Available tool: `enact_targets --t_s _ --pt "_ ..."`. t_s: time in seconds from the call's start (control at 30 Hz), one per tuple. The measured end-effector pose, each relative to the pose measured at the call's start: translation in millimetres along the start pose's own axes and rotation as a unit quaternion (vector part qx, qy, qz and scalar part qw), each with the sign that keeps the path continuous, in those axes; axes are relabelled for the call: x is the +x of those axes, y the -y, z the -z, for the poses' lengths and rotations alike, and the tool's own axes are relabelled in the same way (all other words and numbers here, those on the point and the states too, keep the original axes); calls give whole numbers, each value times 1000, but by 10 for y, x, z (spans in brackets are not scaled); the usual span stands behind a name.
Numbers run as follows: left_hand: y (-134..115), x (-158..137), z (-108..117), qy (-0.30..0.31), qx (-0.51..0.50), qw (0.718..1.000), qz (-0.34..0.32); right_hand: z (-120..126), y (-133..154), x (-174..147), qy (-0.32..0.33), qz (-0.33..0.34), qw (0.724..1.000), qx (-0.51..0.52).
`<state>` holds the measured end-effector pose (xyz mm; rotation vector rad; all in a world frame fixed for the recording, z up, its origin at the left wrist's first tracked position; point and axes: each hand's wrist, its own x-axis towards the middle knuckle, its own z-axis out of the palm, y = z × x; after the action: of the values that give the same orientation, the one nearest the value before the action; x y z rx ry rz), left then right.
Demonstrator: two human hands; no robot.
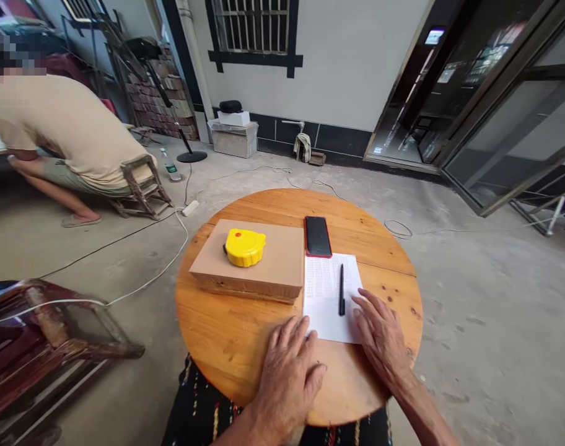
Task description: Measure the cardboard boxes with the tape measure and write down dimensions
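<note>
My left hand (289, 371) lies flat on the round wooden table (227, 347), its fingertips by the lower left corner of a printed sheet of paper (323, 319). My right hand (382, 331) rests with fingers spread over the sheet's right edge, holding nothing. A black pen (342, 291) lies lengthwise on the paper, just left of my right fingertips. Above the sheet is a dark-screened phone with a red edge (318, 235). A yellow tape measure (245, 248) sits on top of a flat brown cardboard box (282, 254) at the table's left.
A person in a beige shirt (73, 124) sits on a low wooden chair (145, 186) at the left. A white cable (159, 272) runs across the floor to a wooden stool (50, 316) at lower left. A plastic bottle (171, 166) and a glass door (519, 124) stand beyond.
</note>
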<state>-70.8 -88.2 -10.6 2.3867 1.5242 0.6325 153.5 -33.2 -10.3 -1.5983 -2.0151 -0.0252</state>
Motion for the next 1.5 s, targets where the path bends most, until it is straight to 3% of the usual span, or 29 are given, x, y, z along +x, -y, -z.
enact_targets --t_s 0.17,0.3,0.43,0.5,0.63,0.7,0.77,0.83,0.97,1.03,1.1,1.23,1.37,1.5 --pt "26 -7 21 -34 -52 998 -16 110 411 259 -42 33 996 71" --pt "147 -112 40 -135 -65 987 -62 221 918 639 -27 85 990 106" --pt "395 -306 258 -235 -44 965 -107 196 1433 1123 21 141 985 96" --pt "552 -382 459 -285 -37 955 -75 113 1682 1359 65 147 985 68" --pt "904 -364 899 -344 -46 936 61 -91 2050 1654 145 147 978 39" --pt "1091 -255 1064 -362 -82 922 111 -134 2098 1675 148 110 979 86" --pt "1271 -104 1168 -367 -134 909 147 -104 2033 1618 118 25 972 204" --pt "1421 59 1222 -340 -207 897 192 -15 1875 1511 49 -72 928 363" --pt "1528 312 1254 -238 -343 874 247 180 1473 1294 -134 -211 774 582" --pt "1478 373 1266 -218 -373 874 223 213 1334 1228 -140 -268 712 633" --pt "1403 384 1274 -216 -394 873 192 204 1273 1198 -104 -301 674 666" --pt "1363 252 1198 -242 -394 867 187 178 1311 1158 -91 -273 642 711" --pt "1462 -74 937 -285 -364 865 196 158 1290 897 -80 -236 626 739" --pt "1427 -381 683 -294 -399 834 243 42 1166 421 -66 -290 618 728"
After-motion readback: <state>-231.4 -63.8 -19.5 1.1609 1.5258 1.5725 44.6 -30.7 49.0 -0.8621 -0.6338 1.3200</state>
